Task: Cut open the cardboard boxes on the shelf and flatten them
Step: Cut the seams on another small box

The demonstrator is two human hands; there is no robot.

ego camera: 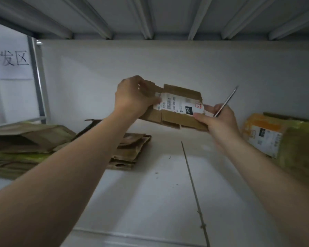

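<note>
A small brown cardboard box (175, 111) with a white shipping label hangs in the air above the white shelf (150, 184). My left hand (134, 97) grips its left end, fingers curled over the torn flap. My right hand (219, 120) pinches the box's right corner with the thumb and also holds a thin metal blade (227, 101) that points up and to the right. The box's top flaps stand partly open.
Flattened cardboard (130, 150) lies stacked on the shelf at the middle left, with more flattened brown and green boxes (23, 145) at the far left. An uncut orange and green box (282, 139) stands at the right. A metal upright and a paper sign are at the upper left.
</note>
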